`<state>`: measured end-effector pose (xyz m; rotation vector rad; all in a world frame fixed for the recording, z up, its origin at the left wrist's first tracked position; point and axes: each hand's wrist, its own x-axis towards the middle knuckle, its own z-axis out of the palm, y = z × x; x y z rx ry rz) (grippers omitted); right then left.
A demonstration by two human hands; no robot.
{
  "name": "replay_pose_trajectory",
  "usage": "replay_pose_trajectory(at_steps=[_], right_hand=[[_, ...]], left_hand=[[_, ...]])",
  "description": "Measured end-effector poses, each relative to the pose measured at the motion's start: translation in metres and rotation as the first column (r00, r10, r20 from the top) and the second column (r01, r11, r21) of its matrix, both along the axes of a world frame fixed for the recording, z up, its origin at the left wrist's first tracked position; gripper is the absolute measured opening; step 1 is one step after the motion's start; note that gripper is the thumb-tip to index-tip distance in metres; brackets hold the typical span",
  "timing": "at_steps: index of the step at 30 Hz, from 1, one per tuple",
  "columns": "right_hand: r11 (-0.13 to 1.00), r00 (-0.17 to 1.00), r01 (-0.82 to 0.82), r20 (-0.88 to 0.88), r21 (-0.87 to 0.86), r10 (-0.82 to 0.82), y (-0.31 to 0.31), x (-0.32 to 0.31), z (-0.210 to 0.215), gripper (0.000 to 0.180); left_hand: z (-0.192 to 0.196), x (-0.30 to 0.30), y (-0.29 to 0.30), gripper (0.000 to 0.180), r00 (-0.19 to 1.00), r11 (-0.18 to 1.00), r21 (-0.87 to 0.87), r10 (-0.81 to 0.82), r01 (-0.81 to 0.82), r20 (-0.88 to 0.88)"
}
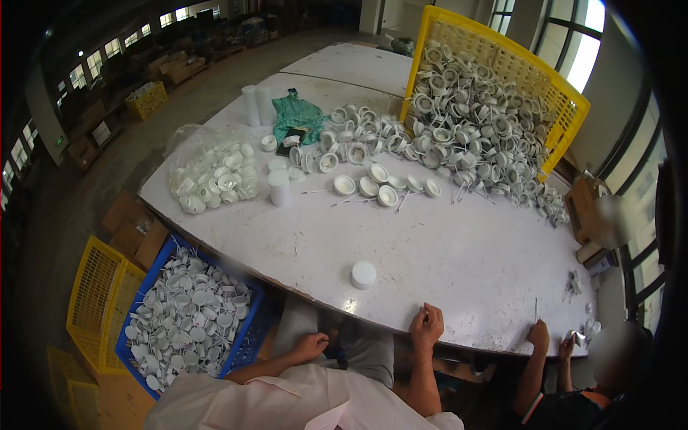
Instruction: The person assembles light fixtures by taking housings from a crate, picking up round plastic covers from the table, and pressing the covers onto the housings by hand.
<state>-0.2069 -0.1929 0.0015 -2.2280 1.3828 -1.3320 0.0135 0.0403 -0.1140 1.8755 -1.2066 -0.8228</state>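
Observation:
My left hand [312,347] rests on my lap beside the blue crate, fingers loosely curled, and no object shows in it. Near the table's front edge, my right hand [428,326] is closed with its fingers bent; whatever it holds, if anything, is hidden. A short white round container [363,274] stands upright on the table, ahead of my hands and apart from both. Farther away lies a loose group of white round cups with thin stems [387,196]. Left of these stands a white stack of round pieces [279,188].
A large heap of white ring-shaped parts [459,129] spills from a tipped yellow crate [566,100]. A clear bag of white caps [218,175] lies far left, near green cloth [299,115]. The blue crate [247,315] holds similar parts. At right, a co-worker's hands [537,335] work.

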Motion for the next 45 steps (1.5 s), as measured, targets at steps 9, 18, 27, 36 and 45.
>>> replay_pose_trajectory(at_steps=[9, 18, 27, 36, 45], right_hand=[[1.000, 1.000, -0.004, -0.022, -0.031, 0.003, 0.001, -0.001, -0.006, 0.010], [0.999, 0.999, 0.034, 0.001, 0.028, -0.034, 0.005, -0.005, -0.003, 0.015], [0.997, 0.997, 0.079, 0.009, -0.010, -0.079, -0.022, -0.009, 0.009, 0.025], [0.799, 0.782, 0.593, -0.311, 0.101, -0.540, -0.118, -0.080, 0.043, 0.086], [0.813, 0.856, 0.516, -0.202, 0.270, -0.476, -0.124, -0.075, 0.018, 0.076]], left_hand=[[-0.012, -0.004, 0.003, 0.024, 0.999, 1.000, -0.002, -0.001, 0.001, -0.053], [-0.008, -0.012, -0.002, 0.029, 0.986, 0.989, 0.036, -0.142, 0.145, -0.083], [0.000, -0.009, -0.010, 0.025, 0.991, 0.993, 0.012, -0.120, 0.121, -0.065], [-0.009, -0.008, -0.009, 0.026, 0.994, 0.994, 0.056, -0.087, 0.091, -0.071], [-0.016, -0.004, -0.007, 0.025, 0.988, 0.990, 0.127, -0.050, 0.069, -0.144]])
